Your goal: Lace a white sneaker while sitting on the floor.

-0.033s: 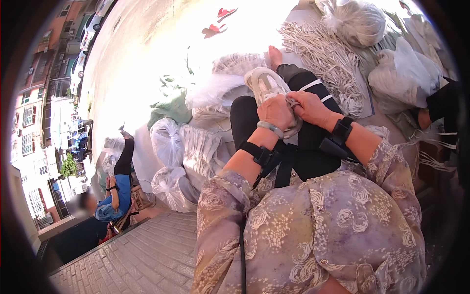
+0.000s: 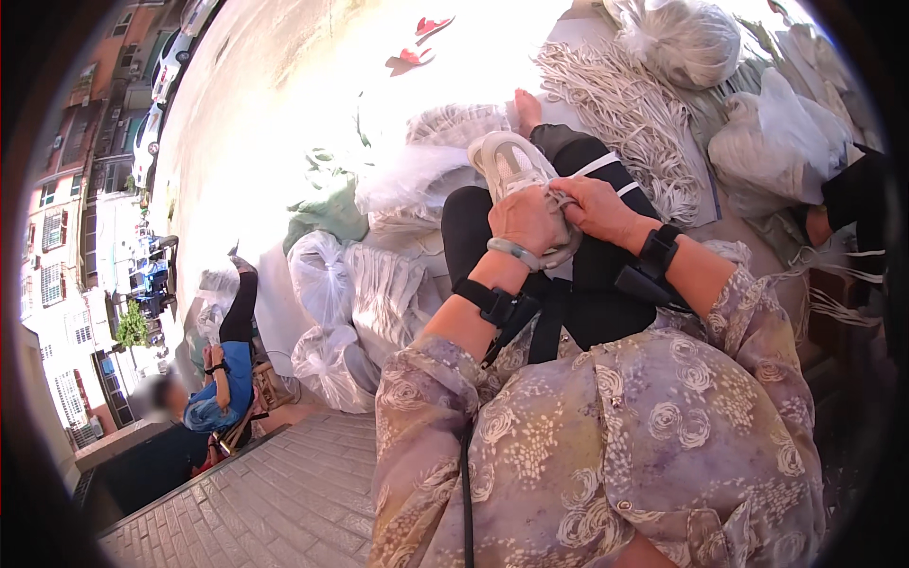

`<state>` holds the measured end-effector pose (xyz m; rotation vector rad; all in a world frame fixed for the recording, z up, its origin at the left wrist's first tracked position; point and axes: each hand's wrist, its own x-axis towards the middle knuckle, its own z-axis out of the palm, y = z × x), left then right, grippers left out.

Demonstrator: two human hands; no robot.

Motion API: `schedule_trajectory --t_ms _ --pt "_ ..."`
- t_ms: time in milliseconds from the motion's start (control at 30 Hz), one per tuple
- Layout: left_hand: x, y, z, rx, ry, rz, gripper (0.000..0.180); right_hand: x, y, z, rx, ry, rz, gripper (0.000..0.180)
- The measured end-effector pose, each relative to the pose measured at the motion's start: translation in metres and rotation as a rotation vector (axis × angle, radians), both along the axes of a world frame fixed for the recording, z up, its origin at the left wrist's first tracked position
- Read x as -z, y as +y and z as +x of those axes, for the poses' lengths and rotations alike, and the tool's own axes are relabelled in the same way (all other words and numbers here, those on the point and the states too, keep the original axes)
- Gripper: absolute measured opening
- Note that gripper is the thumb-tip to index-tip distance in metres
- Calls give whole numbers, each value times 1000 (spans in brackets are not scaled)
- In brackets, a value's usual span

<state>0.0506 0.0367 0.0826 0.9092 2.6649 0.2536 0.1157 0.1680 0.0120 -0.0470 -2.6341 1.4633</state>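
Note:
A pale beige and white sneaker rests on my black-trousered lap, its toe pointing away from me. My left hand is closed around the shoe's left side and covers much of its opening. On the other side, my right hand has its fingers pinched together at the lacing, on what looks like a shoelace; the fingertips are partly hidden. Two white laces lie across my right knee, just beyond that hand.
A heap of loose white laces spreads ahead to the right, near stuffed plastic bags. More clear bags stand left of my legs. Red slippers lie farther off. Another person sits at far left; someone's dark-clad leg shows at right.
The picture has shifted very slightly. Both hands keep the same hold on the sneaker and its lacing.

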Motion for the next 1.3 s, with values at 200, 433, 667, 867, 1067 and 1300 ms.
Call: schedule_trajectory --t_ms 200,433,667,867,1067,1300 --pt "7 -127 -28 -179 120 -194 16 1 2 5 -6 -38 70 35" --pt "18 -331 -27 -915 66 -617 23 -16 -3 21 -6 -80 173 39" --pt "48 -285 -15 -681 -44 -508 22 -5 0 7 -58 -48 334 25" --pt "60 -187 -39 -277 302 216 14 -4 13 -14 -164 -10 348 24" --pt "29 -89 -25 33 307 372 21 -15 22 -12 40 -367 -340 39" --pt "24 -63 -10 114 168 140 39 -12 7 -18 222 -594 -736 30"
